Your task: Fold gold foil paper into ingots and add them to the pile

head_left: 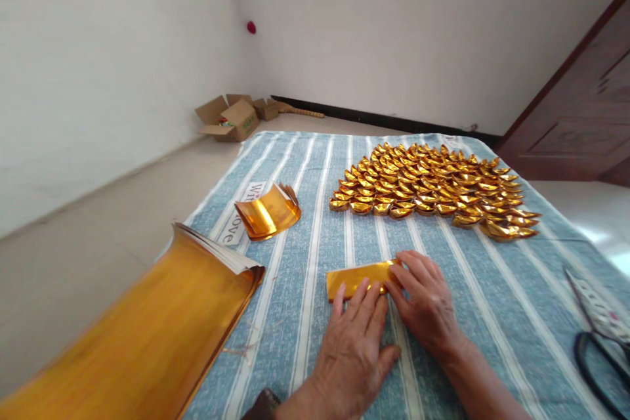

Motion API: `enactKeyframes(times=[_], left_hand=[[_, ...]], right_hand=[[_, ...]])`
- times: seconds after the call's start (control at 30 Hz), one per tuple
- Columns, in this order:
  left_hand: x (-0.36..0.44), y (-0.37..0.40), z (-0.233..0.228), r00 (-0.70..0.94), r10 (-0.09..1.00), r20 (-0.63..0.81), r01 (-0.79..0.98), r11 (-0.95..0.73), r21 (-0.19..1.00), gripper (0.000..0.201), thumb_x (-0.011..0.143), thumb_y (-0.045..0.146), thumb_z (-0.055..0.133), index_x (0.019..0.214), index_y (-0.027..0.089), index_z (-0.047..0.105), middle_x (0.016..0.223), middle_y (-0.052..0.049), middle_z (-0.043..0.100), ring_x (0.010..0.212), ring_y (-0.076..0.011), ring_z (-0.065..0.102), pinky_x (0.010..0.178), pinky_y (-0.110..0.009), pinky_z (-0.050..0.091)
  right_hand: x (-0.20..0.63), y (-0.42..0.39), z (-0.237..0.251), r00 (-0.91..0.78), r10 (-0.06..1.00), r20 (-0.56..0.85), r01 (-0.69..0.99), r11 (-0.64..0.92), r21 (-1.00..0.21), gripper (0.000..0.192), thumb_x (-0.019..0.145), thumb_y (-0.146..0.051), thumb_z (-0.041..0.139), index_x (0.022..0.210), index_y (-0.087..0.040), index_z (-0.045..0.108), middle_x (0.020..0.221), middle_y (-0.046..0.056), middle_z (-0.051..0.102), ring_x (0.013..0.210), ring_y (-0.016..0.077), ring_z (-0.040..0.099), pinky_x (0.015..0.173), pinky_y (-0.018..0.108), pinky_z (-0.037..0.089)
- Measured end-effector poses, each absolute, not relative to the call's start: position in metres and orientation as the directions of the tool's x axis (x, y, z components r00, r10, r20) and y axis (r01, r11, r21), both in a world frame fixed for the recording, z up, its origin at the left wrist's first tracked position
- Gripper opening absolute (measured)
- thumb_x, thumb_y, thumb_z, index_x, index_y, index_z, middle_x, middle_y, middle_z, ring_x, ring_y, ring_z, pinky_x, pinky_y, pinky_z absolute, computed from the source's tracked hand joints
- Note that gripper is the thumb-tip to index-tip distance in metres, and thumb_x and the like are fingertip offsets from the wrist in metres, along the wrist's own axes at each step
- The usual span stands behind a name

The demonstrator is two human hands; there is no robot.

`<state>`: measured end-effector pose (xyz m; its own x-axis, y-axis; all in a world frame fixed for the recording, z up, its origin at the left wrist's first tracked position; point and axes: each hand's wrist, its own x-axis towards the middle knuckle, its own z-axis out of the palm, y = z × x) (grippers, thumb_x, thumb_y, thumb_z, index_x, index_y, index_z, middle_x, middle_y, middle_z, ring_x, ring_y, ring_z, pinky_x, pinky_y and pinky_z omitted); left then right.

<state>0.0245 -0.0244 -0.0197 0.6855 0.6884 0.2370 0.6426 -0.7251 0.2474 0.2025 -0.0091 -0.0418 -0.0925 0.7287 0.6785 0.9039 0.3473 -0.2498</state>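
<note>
A folded strip of gold foil paper (350,277) lies flat on the blue striped cloth (492,289) in front of me. My left hand (355,341) rests palm down with its fingertips pressing the strip's near edge. My right hand (424,298) lies beside it, fingers spread over the strip's right end. Neither hand lifts the paper; both press it onto the cloth.
A large heap of several folded gold ingots (433,189) covers the far right of the cloth. A small curled stack of gold sheets (267,213) lies at the left, a big stack of gold paper (147,335) nearer. Scissors (598,335) lie at the right edge. Cardboard boxes (231,117) stand by the wall.
</note>
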Motion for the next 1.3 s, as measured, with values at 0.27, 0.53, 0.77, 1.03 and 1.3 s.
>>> enactKeyframes(times=[0.27, 0.53, 0.77, 1.03, 1.3], left_hand=[[0.0242, -0.0238, -0.0200, 0.683, 0.702, 0.201, 0.649, -0.710, 0.273, 0.056, 0.094, 0.051, 0.046, 0.135, 0.013, 0.049, 0.142, -0.013, 0.051, 0.133, -0.0339, 0.044, 0.104, -0.064, 0.037], [0.0239, -0.0241, -0.0204, 0.685, 0.706, 0.178, 0.652, -0.704, 0.283, 0.055, 0.093, 0.045, 0.050, 0.138, 0.015, 0.046, 0.143, -0.012, 0.050, 0.135, -0.0323, 0.041, 0.107, -0.062, 0.034], [0.0240, -0.0233, -0.0177, 0.683, 0.712, 0.161, 0.650, -0.693, 0.310, 0.056, 0.091, 0.046, 0.053, 0.138, 0.014, 0.047, 0.143, -0.013, 0.050, 0.136, -0.0327, 0.041, 0.108, -0.062, 0.033], [0.0237, -0.0228, -0.0156, 0.677, 0.728, 0.106, 0.655, -0.662, 0.364, 0.057, 0.090, 0.038, 0.056, 0.139, 0.013, 0.044, 0.145, -0.014, 0.047, 0.137, -0.0341, 0.038, 0.108, -0.066, 0.030], [0.0226, -0.0226, -0.0119, 0.674, 0.733, 0.091, 0.647, -0.646, 0.405, 0.059, 0.088, 0.038, 0.058, 0.140, 0.014, 0.044, 0.146, -0.013, 0.047, 0.139, -0.0342, 0.035, 0.110, -0.068, 0.025]], right_hand=[[0.1975, -0.0092, -0.0345, -0.163, 0.728, 0.666, 0.886, 0.405, -0.226, 0.018, 0.091, -0.011, 0.052, 0.080, -0.018, 0.064, 0.086, 0.007, 0.066, 0.095, 0.0240, 0.057, 0.090, 0.043, 0.044], [0.1974, -0.0093, -0.0366, -0.169, 0.747, 0.642, 0.876, 0.412, -0.249, 0.019, 0.091, -0.010, 0.051, 0.079, -0.017, 0.064, 0.084, 0.008, 0.064, 0.091, 0.0232, 0.056, 0.087, 0.041, 0.045], [0.1968, -0.0103, -0.0352, -0.166, 0.769, 0.617, 0.876, 0.403, -0.266, 0.020, 0.092, -0.010, 0.050, 0.080, -0.017, 0.064, 0.085, 0.008, 0.064, 0.089, 0.0224, 0.056, 0.085, 0.039, 0.045], [0.1969, -0.0110, -0.0353, -0.166, 0.771, 0.614, 0.881, 0.396, -0.260, 0.022, 0.092, -0.009, 0.049, 0.080, -0.018, 0.065, 0.086, 0.008, 0.065, 0.089, 0.0222, 0.056, 0.083, 0.038, 0.046], [0.1975, -0.0097, -0.0378, -0.165, 0.757, 0.632, 0.885, 0.396, -0.244, 0.022, 0.092, -0.012, 0.049, 0.079, -0.018, 0.066, 0.087, 0.009, 0.066, 0.091, 0.0229, 0.057, 0.079, 0.038, 0.047]])
